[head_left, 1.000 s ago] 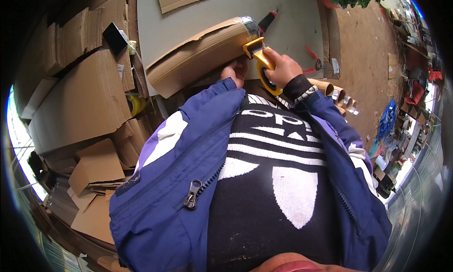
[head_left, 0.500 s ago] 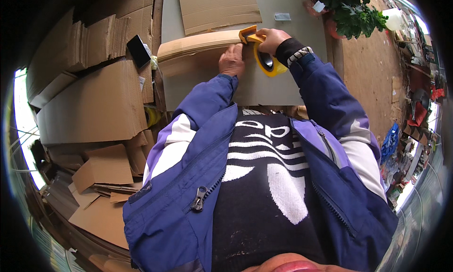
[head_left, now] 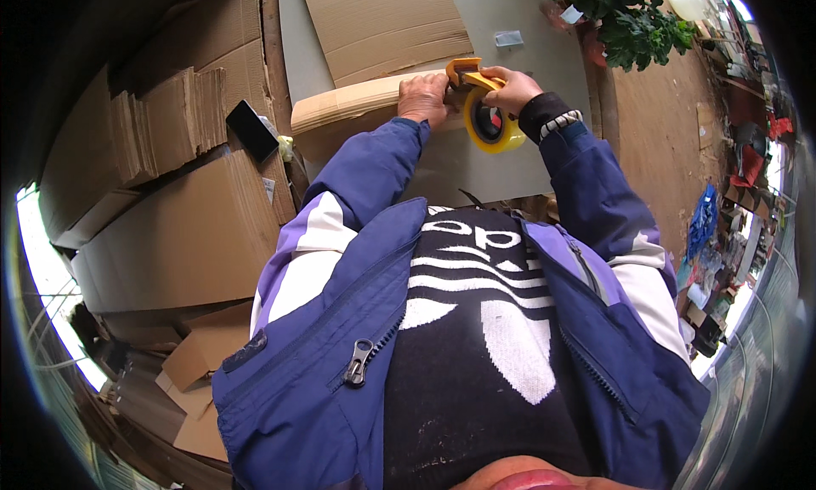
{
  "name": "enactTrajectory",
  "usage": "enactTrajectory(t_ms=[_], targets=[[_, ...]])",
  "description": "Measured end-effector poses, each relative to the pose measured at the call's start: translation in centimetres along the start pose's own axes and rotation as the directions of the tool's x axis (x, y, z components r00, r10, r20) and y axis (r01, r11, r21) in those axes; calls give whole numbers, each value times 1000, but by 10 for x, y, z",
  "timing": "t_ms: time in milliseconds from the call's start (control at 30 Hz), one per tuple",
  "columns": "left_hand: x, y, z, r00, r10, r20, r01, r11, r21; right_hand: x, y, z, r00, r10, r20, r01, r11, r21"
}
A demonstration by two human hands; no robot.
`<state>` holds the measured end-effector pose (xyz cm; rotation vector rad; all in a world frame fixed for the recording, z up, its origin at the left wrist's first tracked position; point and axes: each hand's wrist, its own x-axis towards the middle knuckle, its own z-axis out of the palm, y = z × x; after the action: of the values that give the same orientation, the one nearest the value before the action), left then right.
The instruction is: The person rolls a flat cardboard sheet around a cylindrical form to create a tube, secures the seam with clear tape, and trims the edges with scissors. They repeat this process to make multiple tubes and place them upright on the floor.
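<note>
My right hand (head_left: 512, 92) is closed around the handle of a yellow tape dispenser (head_left: 463, 67) that carries a big roll of yellowish clear tape (head_left: 508, 139). The dispenser's head sits at the right end of a long, narrow cardboard bundle (head_left: 344, 106), whose top shows layered edges. My left hand (head_left: 422, 97) grips that same end, its fingers bent over the top, close beside the dispenser. My fingertips on the far side are partly hidden.
A flat cardboard sheet (head_left: 387, 22) lies beyond the bundle on the grey tabletop (head_left: 501, 180), near a small clear packet (head_left: 508, 38). Stacked cardboard (head_left: 187, 235) fills the left, with a dark phone (head_left: 252, 130) on it. A leafy plant (head_left: 629, 18) stands far right.
The dispenser and my right hand have shifted slightly right and nearer to me. My left hand has moved from the bundle's near side up over its top right end.
</note>
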<state>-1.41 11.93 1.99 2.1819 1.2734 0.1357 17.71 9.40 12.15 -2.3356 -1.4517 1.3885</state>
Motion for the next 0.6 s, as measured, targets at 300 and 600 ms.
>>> enactTrajectory(t_ms=[300, 600], targets=[[14, -14, 10, 979, 130, -158, -134, 991, -10, -4, -3, 15, 989, -16, -150, 7, 998, -61], [23, -6, 12, 996, 78, -48, -79, 997, -22, -43, -22, 10, 971, -38, -237, 16, 995, -97]])
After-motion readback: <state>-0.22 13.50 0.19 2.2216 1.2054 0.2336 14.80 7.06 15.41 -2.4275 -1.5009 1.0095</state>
